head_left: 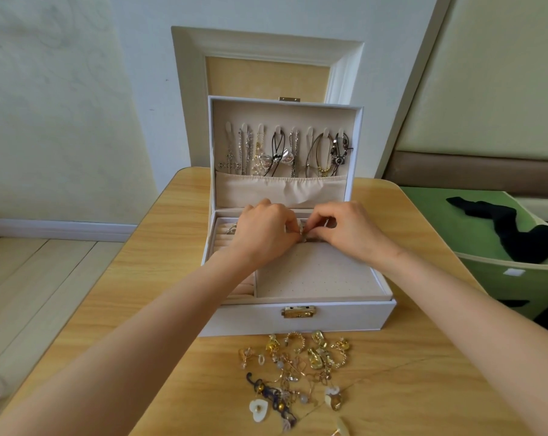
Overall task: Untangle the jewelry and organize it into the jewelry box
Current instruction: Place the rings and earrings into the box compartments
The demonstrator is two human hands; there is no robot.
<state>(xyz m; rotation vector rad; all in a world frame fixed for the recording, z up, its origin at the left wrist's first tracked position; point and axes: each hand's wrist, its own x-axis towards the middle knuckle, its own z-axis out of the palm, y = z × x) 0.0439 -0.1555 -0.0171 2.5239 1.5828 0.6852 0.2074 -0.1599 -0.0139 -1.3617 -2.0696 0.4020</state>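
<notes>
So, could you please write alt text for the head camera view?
Two bare hands, left hand and right hand, pinch a small silvery ring together over an open white jewelry box on a wooden table. Necklaces hang inside its lid; a tangled jewelry pile lies in front.

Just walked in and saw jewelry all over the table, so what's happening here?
A person is sorting jewelry into an open white jewelry box on a wooden table. The left hand and right hand meet over the box's top tray, pinching a small silvery piece between their fingertips. Necklaces already hang from hooks inside the lid. A tangled pile of gold-toned pieces waits on the table in front of the box.
</notes>
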